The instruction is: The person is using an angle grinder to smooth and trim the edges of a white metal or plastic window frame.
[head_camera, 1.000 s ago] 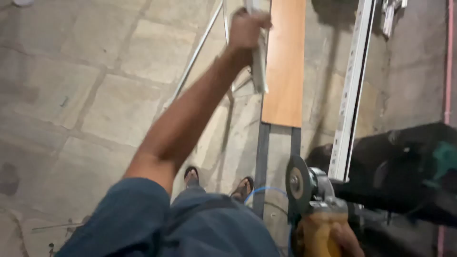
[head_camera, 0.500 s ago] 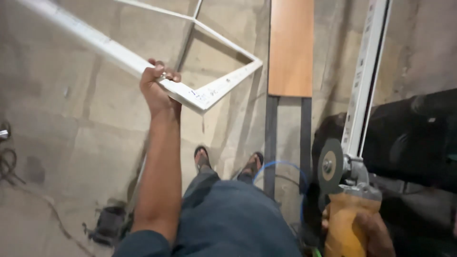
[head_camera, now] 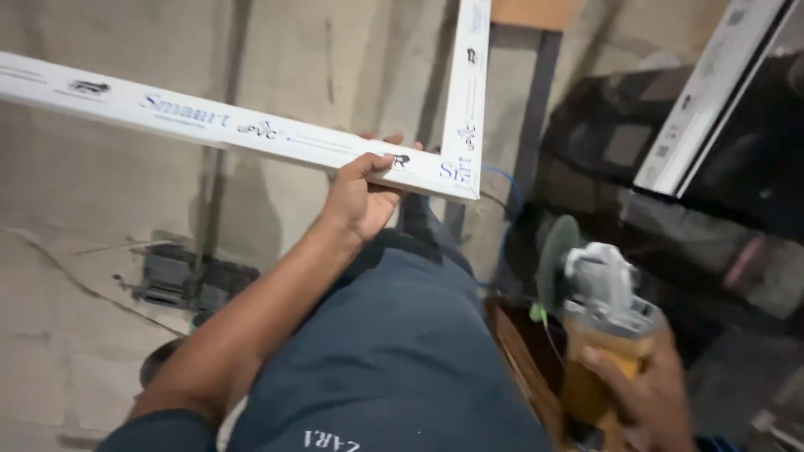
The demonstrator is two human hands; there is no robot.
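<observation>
My left hand (head_camera: pixel 362 194) grips a white plastic frame (head_camera: pixel 251 134) just beside its mitred corner, holding it up in front of my body. One long bar runs off to the left edge, the other bar (head_camera: pixel 469 75) rises to the top. At the lower right my right hand (head_camera: pixel 645 393) holds a yellow angle grinder (head_camera: pixel 599 326) upright, its grey disc (head_camera: pixel 554 259) facing left and its head blurred.
A second white profile (head_camera: pixel 712 100) leans at the upper right over a dark bulky heap (head_camera: pixel 636 151). A wooden board on a grey metal rail (head_camera: pixel 536 92) lies ahead. A dark tool (head_camera: pixel 180 280) and thin cable rest on the stone floor at left. A blue hose (head_camera: pixel 507 197) curls below the corner.
The frame corner has come much closer and lower, toward my torso, with my left hand still on it. The grinder stays low at my right side, now blurred.
</observation>
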